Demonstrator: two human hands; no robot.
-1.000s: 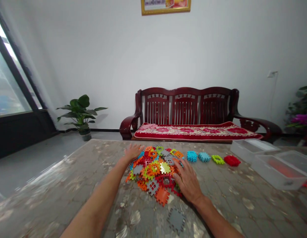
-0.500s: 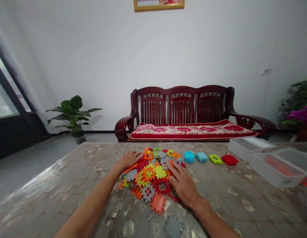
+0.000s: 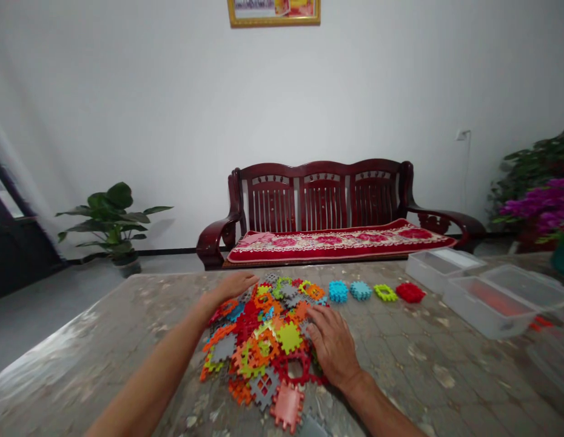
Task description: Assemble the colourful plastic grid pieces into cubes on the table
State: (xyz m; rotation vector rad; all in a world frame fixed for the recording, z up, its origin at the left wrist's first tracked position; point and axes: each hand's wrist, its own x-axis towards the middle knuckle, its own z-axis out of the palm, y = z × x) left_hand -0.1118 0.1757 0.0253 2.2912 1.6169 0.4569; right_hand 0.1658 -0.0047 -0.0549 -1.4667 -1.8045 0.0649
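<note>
A heap of flat interlocking plastic tiles (image 3: 264, 340) in orange, red, grey, green and blue lies on the marbled table (image 3: 423, 364) in front of me. My left hand (image 3: 230, 287) rests palm down, fingers stretched, on the heap's far left edge. My right hand (image 3: 330, 345) lies flat with its fingers spread on the heap's right side. Neither hand grips a tile. To the right of the heap, a row of separate tiles: two blue tiles (image 3: 349, 291), a green tile (image 3: 384, 293) and a red tile (image 3: 410, 292).
Clear plastic bins (image 3: 486, 297) stand at the table's right, one with red pieces in it. Beyond the table are a dark wooden bench (image 3: 327, 212) with a red cushion, a potted plant (image 3: 111, 221) at left and purple flowers (image 3: 541, 209) at right.
The view has swung to the right and tilted up slightly. Both hands have drawn the heap nearer to me, and the tiles have spread out and shifted.
</note>
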